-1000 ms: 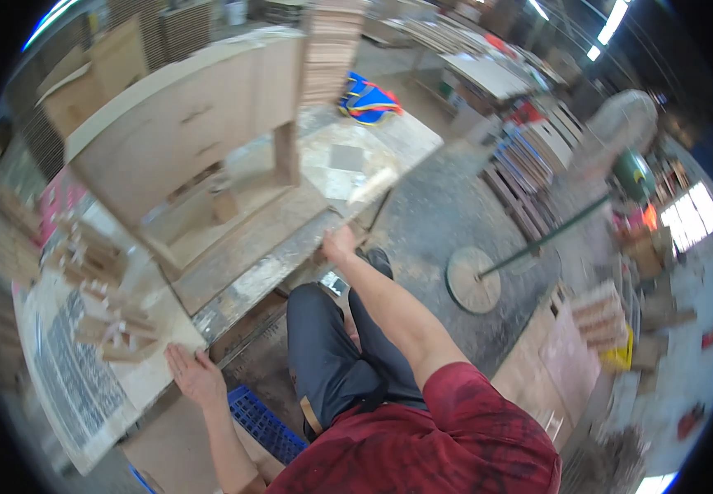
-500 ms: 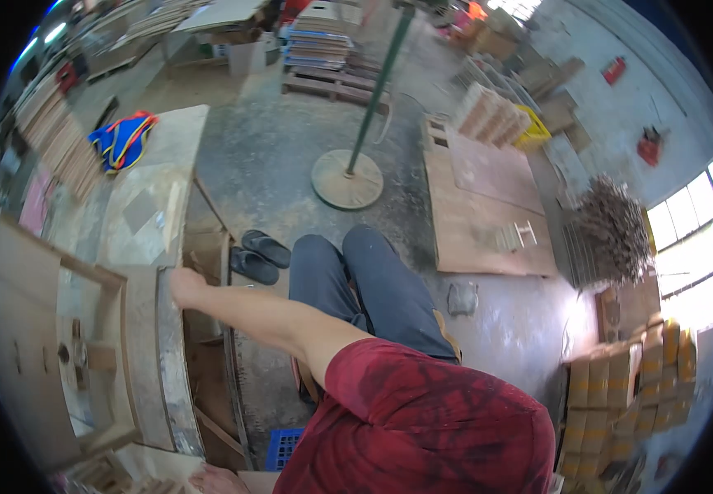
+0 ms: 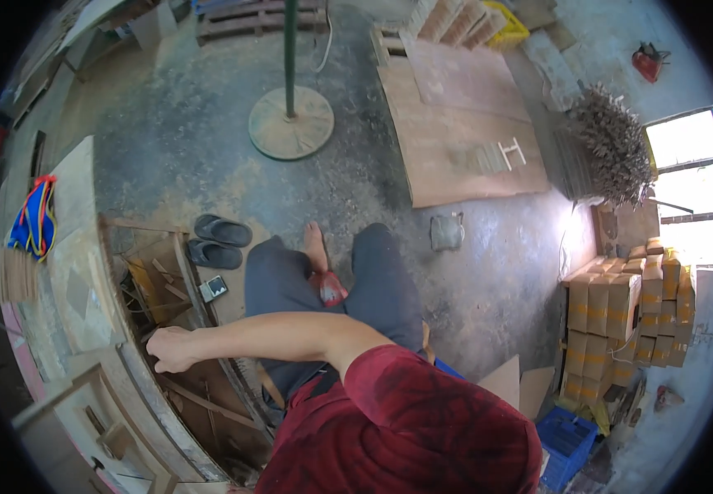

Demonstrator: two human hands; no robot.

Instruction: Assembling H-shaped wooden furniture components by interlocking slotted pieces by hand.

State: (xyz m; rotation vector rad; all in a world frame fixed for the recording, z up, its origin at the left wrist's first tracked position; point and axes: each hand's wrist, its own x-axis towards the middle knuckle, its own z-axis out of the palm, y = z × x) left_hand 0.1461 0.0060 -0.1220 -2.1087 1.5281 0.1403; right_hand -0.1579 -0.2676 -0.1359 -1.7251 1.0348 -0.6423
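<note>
My right hand (image 3: 171,349), its arm stretched across my lap, is closed with curled fingers at the edge of the wooden workbench (image 3: 135,380). What the fingers hold, if anything, is hidden. Below and beside it, the open space under the benchtop holds loose wood strips (image 3: 208,401). Left of the hand, a light wooden frame (image 3: 97,403) with small blocks inside lies on the bench. My left hand does not show.
Black slippers (image 3: 215,253) lie on the floor beside the bench, near my bare foot (image 3: 315,247). A round-based green pole (image 3: 290,123) stands ahead. Board sheets (image 3: 463,160) lie to the right, with stacked cartons (image 3: 603,317) and a blue crate (image 3: 566,445) nearer.
My view has swung down and around. My right hand has come nearer along the bench edge. The left hand, seen low at the bench before, has dropped out of view. My knees have spread apart.
</note>
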